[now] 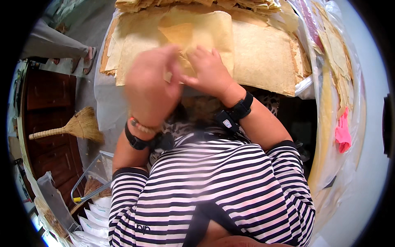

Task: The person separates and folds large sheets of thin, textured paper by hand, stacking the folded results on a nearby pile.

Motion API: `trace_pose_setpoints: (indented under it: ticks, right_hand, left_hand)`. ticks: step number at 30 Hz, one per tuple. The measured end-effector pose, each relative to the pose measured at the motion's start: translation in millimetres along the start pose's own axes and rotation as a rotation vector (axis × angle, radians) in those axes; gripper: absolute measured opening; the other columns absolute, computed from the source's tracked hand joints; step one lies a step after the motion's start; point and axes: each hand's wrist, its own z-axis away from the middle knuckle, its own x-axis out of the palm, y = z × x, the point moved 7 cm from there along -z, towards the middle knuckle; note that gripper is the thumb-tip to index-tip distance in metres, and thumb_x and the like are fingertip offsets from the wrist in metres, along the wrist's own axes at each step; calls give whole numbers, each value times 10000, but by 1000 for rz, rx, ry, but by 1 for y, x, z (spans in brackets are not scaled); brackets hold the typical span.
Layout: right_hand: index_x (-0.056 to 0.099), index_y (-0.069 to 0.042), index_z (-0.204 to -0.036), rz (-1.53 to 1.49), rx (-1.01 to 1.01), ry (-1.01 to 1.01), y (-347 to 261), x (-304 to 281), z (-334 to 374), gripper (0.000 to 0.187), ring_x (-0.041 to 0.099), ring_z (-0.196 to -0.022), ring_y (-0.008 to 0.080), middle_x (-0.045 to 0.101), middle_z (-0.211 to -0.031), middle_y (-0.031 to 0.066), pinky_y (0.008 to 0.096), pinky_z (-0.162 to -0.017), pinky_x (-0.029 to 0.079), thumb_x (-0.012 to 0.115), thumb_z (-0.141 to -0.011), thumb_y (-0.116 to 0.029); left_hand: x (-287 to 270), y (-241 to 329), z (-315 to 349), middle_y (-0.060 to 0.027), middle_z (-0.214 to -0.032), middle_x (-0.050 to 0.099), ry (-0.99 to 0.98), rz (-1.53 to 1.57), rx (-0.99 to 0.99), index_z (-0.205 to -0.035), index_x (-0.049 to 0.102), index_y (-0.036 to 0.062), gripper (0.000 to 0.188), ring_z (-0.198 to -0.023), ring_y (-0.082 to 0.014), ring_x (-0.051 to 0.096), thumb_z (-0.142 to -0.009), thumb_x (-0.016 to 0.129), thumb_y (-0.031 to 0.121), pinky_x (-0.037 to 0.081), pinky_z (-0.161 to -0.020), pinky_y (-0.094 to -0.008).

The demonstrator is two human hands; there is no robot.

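Observation:
Both my hands are over a stack of thin, tan-yellow sheets (263,53) with ragged edges; I cannot tell whether they are paper or a dried food skin. My left hand (150,84) is raised over the left part of the stack, and motion blurs its fingers. My right hand (210,72) has its palm toward the stack, with thumb and fingers apart. A loose, lighter sheet (220,31) lies folded or creased beneath and beyond the hands. Between the two hands is a small yellowish patch of sheet, too blurred to make out.
More ragged sheets (197,5) are piled at the far edge. Sheets in clear plastic (335,53) and a pink cloth item (342,133) are at the right. On the left are a straw broom (84,125), wooden cabinet (51,88), metal-framed container (98,173) and another person's legs (61,43).

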Motion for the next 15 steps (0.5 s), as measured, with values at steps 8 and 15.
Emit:
trace_pose_setpoints:
  ticks: [8,15]
  right_hand:
    - [582,-102,-1370,-376,14,-147,1,11,-1,714,384,-1430,329,513,-1461,158,589,-1162,256,715,-800,-513]
    - [538,-51,-1403,-70,57,-351,4,-46,-2,670,342,-1470,325,435,-1542,155,461,-1227,235,605,-916,-506]
  left_hand:
    - [90,-2,-8,-165,-1226,674,-333,100,188,-1204,665,41,316,-1084,-358,638,-905,643,141,518,-946,-438]
    - [109,-68,10,-126,-1177,688,-328,-125,108,-1115,681,61,219,-1076,-323,641,-932,624,167,529,-908,-416]
